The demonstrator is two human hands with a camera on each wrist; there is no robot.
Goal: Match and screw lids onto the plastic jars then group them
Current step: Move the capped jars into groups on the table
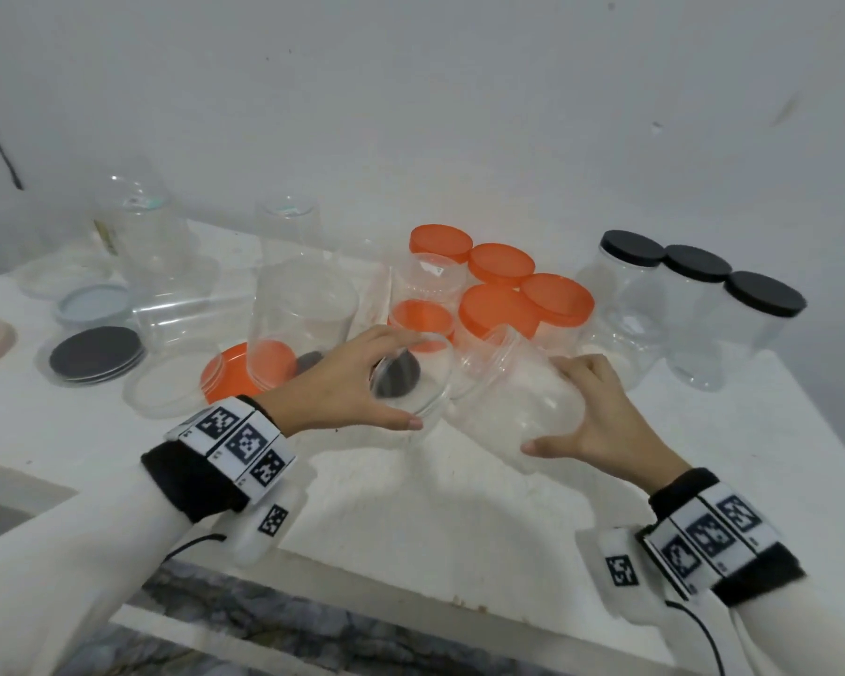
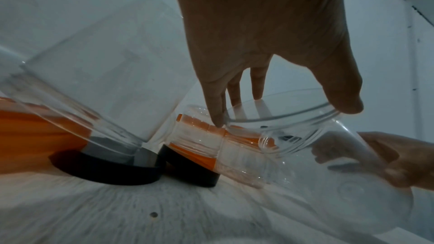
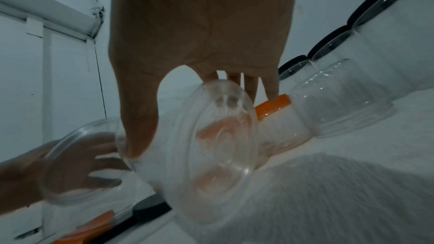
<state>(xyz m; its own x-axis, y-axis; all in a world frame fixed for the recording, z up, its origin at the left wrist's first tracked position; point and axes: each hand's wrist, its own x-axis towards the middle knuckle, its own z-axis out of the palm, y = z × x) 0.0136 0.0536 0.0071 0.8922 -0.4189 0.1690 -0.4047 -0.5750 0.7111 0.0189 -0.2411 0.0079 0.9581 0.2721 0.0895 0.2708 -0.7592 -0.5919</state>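
My right hand [image 1: 601, 422] grips a clear plastic jar [image 1: 518, 402], tilted with its open mouth up and to the left. Its round base [image 3: 220, 153] faces the right wrist camera. My left hand [image 1: 347, 383] holds a clear lid [image 1: 413, 378] by its rim, thumb on the near edge and fingers on the far one. The clear lid [image 2: 277, 118] sits just at the mouth of the jar [image 2: 317, 159], and I cannot tell if it touches the threads. A black lid [image 2: 110, 166] lies on the table below.
Three black-lidded jars [image 1: 693, 304] stand together at the right. Several orange-lidded jars [image 1: 503, 285] cluster behind my hands. An upturned clear jar [image 1: 303, 319] stands on an orange lid [image 1: 225, 373]. Loose lids [image 1: 96, 353] and more clear jars [image 1: 142, 226] occupy the left.
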